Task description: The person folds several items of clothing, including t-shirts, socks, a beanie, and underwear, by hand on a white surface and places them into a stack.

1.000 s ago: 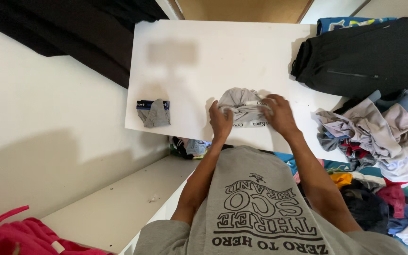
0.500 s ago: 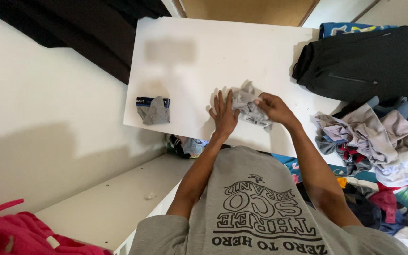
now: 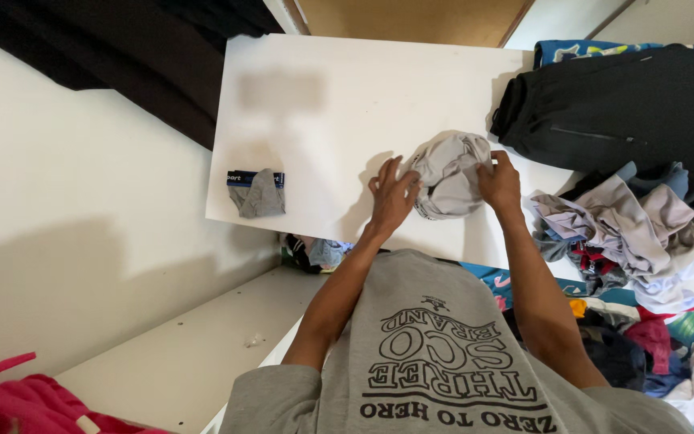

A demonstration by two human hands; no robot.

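Underwear [image 3: 449, 175], a light grey piece bunched into a rounded bundle, sits on the white board [image 3: 339, 120] between the two hands. The left hand [image 3: 393, 195] lies with spread fingers against the bundle's left edge, fingertips touching the cloth; whether it grips the cloth or only presses it cannot be told. The right hand [image 3: 500, 183] closes on the bundle's right edge, fingers curled into the fabric near its top.

Well to the left of the left hand, near the board's front edge, lies a folded grey pair with a dark waistband [image 3: 257, 191], flat and apart from everything else. Beyond both hands the board is bare white, with a blurred patch toward its far left corner.

Just right of the right hand, a heap of mixed clothes [image 3: 628, 225] in grey, mauve and white spills beside the board's edge. Beyond that heap, farther from the hand, a black garment [image 3: 628, 104] lies spread out, its near corner touching the board's right edge. More coloured clothes [image 3: 652, 345] lie below the heap, on a blue patterned cover.

Left of the board stands a pale wall [image 3: 82, 225], with dark cloth [image 3: 122, 56] hanging at its top. A white ledge [image 3: 194, 354] runs below the left forearm, and a pink cloth [image 3: 10, 398] shows at the lower left corner. A brown door [image 3: 411, 18] stands past the board's far edge.
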